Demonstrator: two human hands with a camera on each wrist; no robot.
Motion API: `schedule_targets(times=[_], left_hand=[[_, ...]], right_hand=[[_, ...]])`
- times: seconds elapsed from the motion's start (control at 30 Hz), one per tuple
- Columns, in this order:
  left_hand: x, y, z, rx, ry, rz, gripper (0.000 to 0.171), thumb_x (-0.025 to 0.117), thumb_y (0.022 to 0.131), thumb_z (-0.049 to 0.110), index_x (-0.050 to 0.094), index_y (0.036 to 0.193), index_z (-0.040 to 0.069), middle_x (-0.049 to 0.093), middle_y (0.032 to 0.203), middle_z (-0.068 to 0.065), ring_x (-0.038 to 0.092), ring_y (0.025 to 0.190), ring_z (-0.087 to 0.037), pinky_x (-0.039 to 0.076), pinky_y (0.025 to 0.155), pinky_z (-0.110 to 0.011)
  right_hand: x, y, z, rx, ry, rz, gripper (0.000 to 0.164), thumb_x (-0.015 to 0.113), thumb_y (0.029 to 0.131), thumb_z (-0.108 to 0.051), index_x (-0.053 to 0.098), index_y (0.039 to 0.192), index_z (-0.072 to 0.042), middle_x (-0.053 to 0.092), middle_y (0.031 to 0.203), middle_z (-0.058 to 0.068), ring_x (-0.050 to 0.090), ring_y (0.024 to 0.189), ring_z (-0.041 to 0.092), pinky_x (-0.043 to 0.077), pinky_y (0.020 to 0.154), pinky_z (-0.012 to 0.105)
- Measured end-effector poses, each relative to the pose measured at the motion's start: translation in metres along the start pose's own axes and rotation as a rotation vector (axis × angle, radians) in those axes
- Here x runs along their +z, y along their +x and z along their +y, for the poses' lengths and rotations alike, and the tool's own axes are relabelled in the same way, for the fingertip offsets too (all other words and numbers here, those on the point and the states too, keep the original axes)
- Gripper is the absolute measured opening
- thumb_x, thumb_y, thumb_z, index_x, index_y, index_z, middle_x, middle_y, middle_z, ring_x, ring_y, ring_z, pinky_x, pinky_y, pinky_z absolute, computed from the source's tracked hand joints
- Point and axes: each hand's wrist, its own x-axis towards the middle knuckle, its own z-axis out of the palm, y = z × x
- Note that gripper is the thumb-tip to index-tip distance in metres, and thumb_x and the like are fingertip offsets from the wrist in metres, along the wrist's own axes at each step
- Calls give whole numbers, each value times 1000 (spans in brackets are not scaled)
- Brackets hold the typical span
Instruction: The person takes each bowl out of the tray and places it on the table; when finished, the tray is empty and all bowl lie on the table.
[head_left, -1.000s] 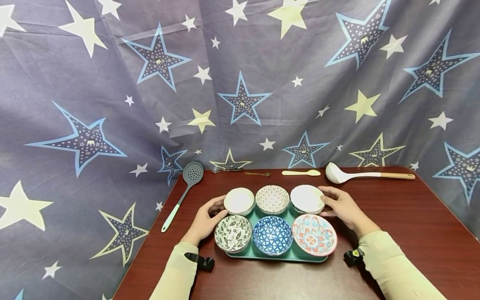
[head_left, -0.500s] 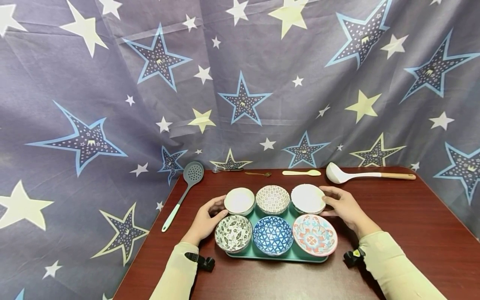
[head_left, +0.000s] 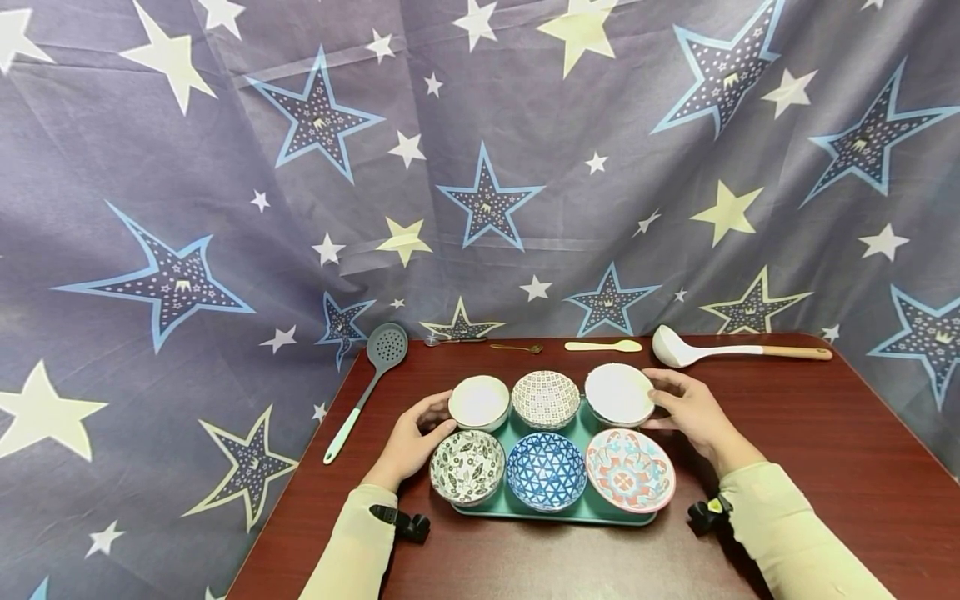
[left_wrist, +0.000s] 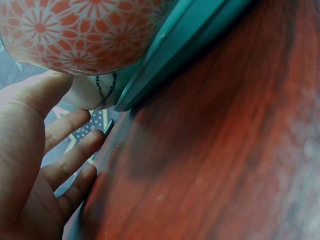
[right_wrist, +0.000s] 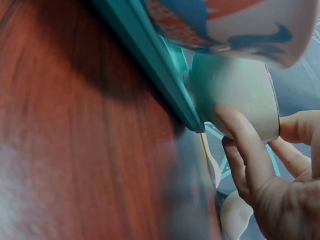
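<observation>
A teal tray [head_left: 555, 520] carries several small bowls in two rows. My right hand [head_left: 686, 412] holds the white bowl [head_left: 619, 393] at the back right, thumb at its rim and fingers against its side [right_wrist: 245, 97]; the bowl tilts slightly. My left hand [head_left: 408, 437] is at the left side of the cream bowl [head_left: 478, 402], its fingers loosely extended near that bowl's wall. Its thumb lies by the leaf-patterned bowl [head_left: 467, 468], whose outside is orange with white flowers [left_wrist: 80, 35]. A checked bowl [head_left: 546, 399], a blue triangle-patterned bowl [head_left: 545, 471] and a pink floral bowl [head_left: 630, 470] complete the rows.
Left of the tray lies a grey skimmer [head_left: 386, 348] with a pale green handle. Along the table's back edge are two small thin utensils, a pale yellow spoon [head_left: 603, 346] and a white ladle [head_left: 678, 348] with a wooden handle. A star-printed cloth [head_left: 487, 250] hangs behind.
The white bowl in my right hand has risen a little and shifted slightly right, and the right hand moved with it. My left hand and the other bowls stay in place.
</observation>
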Motion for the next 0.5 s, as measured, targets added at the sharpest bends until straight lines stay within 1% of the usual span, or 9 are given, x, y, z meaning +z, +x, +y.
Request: schedule_targets(times=[0.17, 0.27, 0.33, 0.5], left_hand=[[0, 0, 0, -6, 0, -5, 52, 75, 99, 18, 59, 148, 18, 71, 124, -5, 69, 114, -29, 53, 94, -50], [0, 0, -1, 0, -9, 0, 52, 76, 99, 17, 59, 148, 17, 71, 125, -7, 69, 114, -31, 53, 93, -50], [1, 0, -2, 1, -16, 3, 53, 75, 99, 14, 58, 149, 14, 70, 126, -11, 68, 114, -35, 53, 93, -52], [0, -3, 23, 9, -45, 3, 53, 74, 98, 7, 57, 147, 1, 69, 125, -20, 67, 113, -45, 52, 92, -55]], right_hand=[[-2, -1, -5, -13, 10, 0, 53, 54, 108, -5, 38, 157, 6, 39, 141, 31, 71, 95, 16, 62, 79, 47], [-4, -2, -8, -11, 17, 0, 53, 53, 108, -5, 37, 158, 6, 38, 140, 29, 72, 94, 20, 62, 80, 48], [-5, -2, -11, -9, 23, 3, 54, 53, 108, -4, 36, 158, 6, 38, 136, 27, 72, 93, 23, 62, 79, 48], [-9, -4, -15, -17, 14, 16, 53, 53, 108, -5, 37, 157, 7, 38, 128, 23, 73, 91, 24, 62, 78, 47]])
